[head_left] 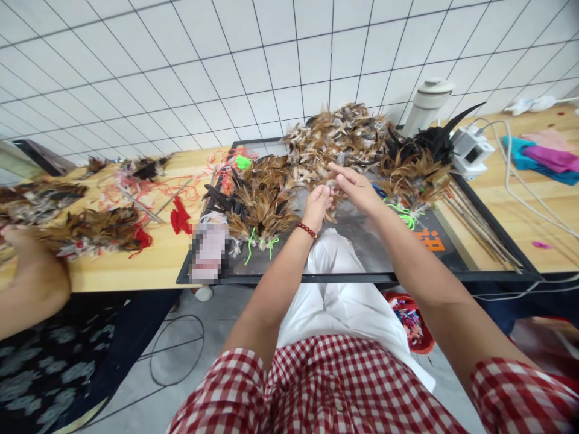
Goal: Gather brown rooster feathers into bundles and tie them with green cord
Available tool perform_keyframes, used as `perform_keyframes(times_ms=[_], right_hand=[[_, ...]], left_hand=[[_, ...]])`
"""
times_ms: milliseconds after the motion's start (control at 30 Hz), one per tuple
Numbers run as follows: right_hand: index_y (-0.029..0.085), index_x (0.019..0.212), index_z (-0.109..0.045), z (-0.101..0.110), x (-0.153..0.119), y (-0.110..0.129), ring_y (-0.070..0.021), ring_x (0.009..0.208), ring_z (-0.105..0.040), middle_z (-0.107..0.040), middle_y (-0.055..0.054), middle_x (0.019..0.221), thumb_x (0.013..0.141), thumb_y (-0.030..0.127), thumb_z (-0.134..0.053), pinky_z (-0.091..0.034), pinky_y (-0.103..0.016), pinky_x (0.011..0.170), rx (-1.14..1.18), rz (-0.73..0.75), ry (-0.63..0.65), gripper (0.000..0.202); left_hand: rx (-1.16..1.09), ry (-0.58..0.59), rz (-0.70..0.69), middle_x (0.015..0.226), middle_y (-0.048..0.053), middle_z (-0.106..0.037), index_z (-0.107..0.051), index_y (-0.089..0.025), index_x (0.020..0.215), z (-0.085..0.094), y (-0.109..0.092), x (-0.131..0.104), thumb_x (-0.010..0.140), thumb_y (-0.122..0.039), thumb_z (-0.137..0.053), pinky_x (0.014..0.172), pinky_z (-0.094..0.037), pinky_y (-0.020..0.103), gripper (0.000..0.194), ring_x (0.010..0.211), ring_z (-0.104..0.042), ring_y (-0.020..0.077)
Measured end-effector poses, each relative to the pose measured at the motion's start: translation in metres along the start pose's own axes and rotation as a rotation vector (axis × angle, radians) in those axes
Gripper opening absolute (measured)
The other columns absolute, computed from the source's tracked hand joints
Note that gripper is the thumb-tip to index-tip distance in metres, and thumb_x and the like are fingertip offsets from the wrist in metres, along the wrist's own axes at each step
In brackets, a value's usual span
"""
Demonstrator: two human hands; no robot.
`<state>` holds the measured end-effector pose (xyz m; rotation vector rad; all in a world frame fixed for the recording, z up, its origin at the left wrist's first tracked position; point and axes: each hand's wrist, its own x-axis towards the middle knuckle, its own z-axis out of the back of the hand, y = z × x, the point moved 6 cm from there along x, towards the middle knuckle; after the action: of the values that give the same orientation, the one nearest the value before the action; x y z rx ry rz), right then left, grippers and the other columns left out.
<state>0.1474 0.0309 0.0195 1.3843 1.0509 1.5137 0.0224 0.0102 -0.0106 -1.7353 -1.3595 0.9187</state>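
Note:
My left hand (318,209), with a beaded bracelet at the wrist, is closed in a pinch on a small brown feather (332,212) that partly shows below the fingers. Close beside it, my right hand (358,188) has its fingers stretched out toward the left; I see nothing held in it. Just beyond both hands rises a large heap of loose brown and pale feathers (344,135). Left of them lies a bundle of brown feathers (266,202) with green ties at its base. Another brown and black bundle (414,172) lies to the right, near green string (407,217).
A black-framed board (362,278) lies on the wooden table (176,265). Around it are a phone (208,253), thin sticks (484,229), a white bottle (427,105), a white plug block (470,150) with cables and coloured cloth (547,158). At left, another person's arm (36,283) reaches toward feathers.

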Motion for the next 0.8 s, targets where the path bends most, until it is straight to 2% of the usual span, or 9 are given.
perform_keyframes(times_ms=[67,100,233,333,400,500,600,733,800], right_hand=[[0.031,0.114,-0.086,-0.004,-0.001,0.004,-0.0260,0.129,-0.069,-0.078,-0.007,0.136,0.078,0.081,-0.077,-0.049,-0.045,0.120,-0.143,0.104,0.073,0.062],[0.030,0.116,-0.086,-0.005,-0.002,0.004,-0.0273,0.137,-0.065,-0.077,-0.008,0.140,0.080,0.081,-0.075,-0.043,-0.046,0.126,-0.185,0.118,0.111,0.064],[0.029,0.122,-0.085,-0.005,-0.002,-0.001,-0.0276,0.141,-0.064,-0.075,-0.009,0.145,0.080,0.080,-0.076,-0.039,-0.047,0.130,-0.166,0.061,0.180,0.066],[0.030,0.126,-0.083,-0.001,0.000,-0.003,-0.0261,0.124,-0.070,-0.078,-0.007,0.139,0.074,0.076,-0.084,-0.049,-0.048,0.121,-0.060,-0.009,0.168,0.070],[0.029,0.122,-0.084,0.002,0.001,-0.001,-0.0230,0.111,-0.072,-0.081,-0.006,0.126,0.071,0.073,-0.088,-0.054,-0.044,0.112,-0.003,-0.012,0.126,0.068],[0.025,0.099,-0.087,0.000,0.000,0.004,-0.0194,0.095,-0.070,-0.080,-0.005,0.103,0.065,0.069,-0.093,-0.058,-0.037,0.097,0.034,0.011,0.065,0.056],[0.022,0.074,-0.081,-0.002,-0.002,0.007,-0.0170,0.079,-0.065,-0.073,-0.004,0.085,0.054,0.072,-0.097,-0.058,-0.033,0.079,0.102,-0.017,0.017,0.056],[0.021,0.066,-0.075,-0.004,-0.005,0.009,-0.0118,0.062,-0.055,-0.068,-0.004,0.089,0.050,0.074,-0.098,-0.052,-0.032,0.057,0.155,-0.077,0.024,0.060],[0.021,0.065,-0.075,-0.004,-0.005,0.010,-0.0120,0.064,-0.057,-0.069,-0.005,0.095,0.050,0.073,-0.098,-0.051,-0.032,0.057,0.139,-0.057,0.020,0.059]], left_hand=[[-0.030,-0.018,-0.002,0.053,-0.010,-0.034,-0.056,-0.018,0.070,0.000,0.000,0.001,0.102,-0.037,-0.068,0.056,-0.037,0.018,0.039,0.046,-0.028,0.0046],[-0.039,-0.027,-0.003,0.054,-0.010,-0.034,-0.055,-0.018,0.069,0.000,0.000,0.001,0.101,-0.038,-0.070,0.056,-0.036,0.019,0.040,0.047,-0.028,0.0047],[-0.015,-0.030,-0.019,0.055,-0.009,-0.032,-0.053,-0.018,0.070,-0.001,0.000,0.001,0.103,-0.039,-0.067,0.056,-0.035,0.019,0.042,0.048,-0.028,0.0053],[0.018,-0.021,-0.031,0.054,-0.010,-0.031,-0.054,-0.018,0.070,-0.002,-0.001,0.000,0.104,-0.039,-0.065,0.056,-0.036,0.018,0.042,0.048,-0.027,0.0051],[0.023,-0.022,-0.027,0.054,-0.010,-0.033,-0.055,-0.018,0.070,-0.002,0.000,0.000,0.102,-0.039,-0.069,0.056,-0.037,0.018,0.041,0.048,-0.028,0.0045],[0.018,0.001,-0.011,0.053,-0.010,-0.033,-0.055,-0.018,0.069,-0.003,0.002,0.000,0.100,-0.037,-0.073,0.056,-0.039,0.018,0.040,0.047,-0.029,0.0038],[0.029,0.076,-0.008,0.052,-0.010,-0.036,-0.058,-0.018,0.070,-0.004,0.002,0.001,0.101,-0.033,-0.071,0.058,-0.042,0.018,0.037,0.046,-0.032,0.0039],[0.044,0.177,-0.012,0.068,-0.001,-0.065,-0.071,-0.017,0.080,-0.005,-0.004,0.001,0.095,-0.027,-0.078,0.068,-0.049,0.020,0.020,0.062,-0.058,0.0074],[0.071,0.179,-0.040,0.068,-0.001,-0.067,-0.073,-0.016,0.081,-0.004,-0.008,0.002,0.096,-0.021,-0.076,0.072,-0.050,0.020,0.016,0.066,-0.061,0.0084]])
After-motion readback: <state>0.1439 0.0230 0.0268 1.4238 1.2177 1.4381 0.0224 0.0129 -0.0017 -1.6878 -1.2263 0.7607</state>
